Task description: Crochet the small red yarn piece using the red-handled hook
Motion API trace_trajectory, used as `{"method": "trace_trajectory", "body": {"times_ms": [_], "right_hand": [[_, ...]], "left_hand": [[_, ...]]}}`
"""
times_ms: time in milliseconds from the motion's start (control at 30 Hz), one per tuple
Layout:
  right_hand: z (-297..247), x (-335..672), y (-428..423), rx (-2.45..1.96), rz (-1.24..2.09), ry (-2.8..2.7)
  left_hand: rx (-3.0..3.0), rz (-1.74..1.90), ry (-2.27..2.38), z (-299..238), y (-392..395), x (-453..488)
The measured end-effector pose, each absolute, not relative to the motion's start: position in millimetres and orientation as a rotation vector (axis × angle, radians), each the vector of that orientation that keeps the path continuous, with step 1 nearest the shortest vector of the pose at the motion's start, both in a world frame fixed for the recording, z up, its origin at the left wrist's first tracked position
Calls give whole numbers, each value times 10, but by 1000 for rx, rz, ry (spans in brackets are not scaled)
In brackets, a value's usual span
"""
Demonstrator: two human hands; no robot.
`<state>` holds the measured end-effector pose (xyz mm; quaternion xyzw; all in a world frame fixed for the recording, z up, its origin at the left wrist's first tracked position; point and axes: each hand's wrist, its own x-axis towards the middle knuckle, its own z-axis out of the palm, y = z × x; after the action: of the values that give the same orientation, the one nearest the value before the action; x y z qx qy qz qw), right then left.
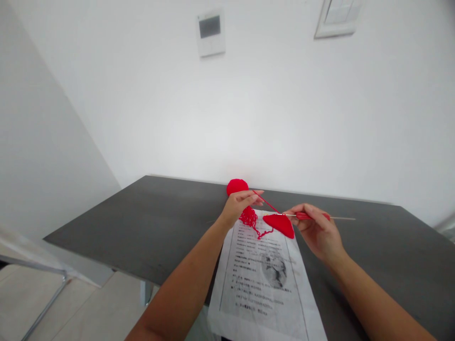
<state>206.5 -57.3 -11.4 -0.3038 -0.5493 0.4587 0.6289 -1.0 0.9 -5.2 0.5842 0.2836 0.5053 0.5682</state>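
Observation:
My right hand (pixel 322 234) grips the red handle of a crochet hook (pixel 313 216), whose thin metal shaft points left into a red crocheted piece (pixel 280 224). Whether my right fingertips also touch that piece, I cannot tell. To the left, my left hand (pixel 241 203) has its fingers close together around a red yarn strand (pixel 266 202). The strand runs taut from those fingers down to the piece's upper edge. Behind my left hand sits a red yarn ball (pixel 237 186), partly hidden by it. Loose, curly red yarn (pixel 249 218) lies below this hand, trailing toward the piece.
A printed paper sheet (pixel 263 303) with a dark picture lies under the work and reaches the near table edge. The dark grey table (pixel 142 222) stands against a white wall (pixel 177 123). A metal-legged chair (pixel 46 303) is at lower left.

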Motion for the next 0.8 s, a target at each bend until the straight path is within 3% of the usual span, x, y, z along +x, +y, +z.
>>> {"method": "trace_trajectory", "body": {"times_ms": [467,800], "right_hand": [[-197,2194,-376,-579,1246,-550],[-12,2383,-337,-498,1025,-137]], "left_hand": [[939,1338,417,-107,168,-120],[955,1551,778,-132,238,-192]]}}
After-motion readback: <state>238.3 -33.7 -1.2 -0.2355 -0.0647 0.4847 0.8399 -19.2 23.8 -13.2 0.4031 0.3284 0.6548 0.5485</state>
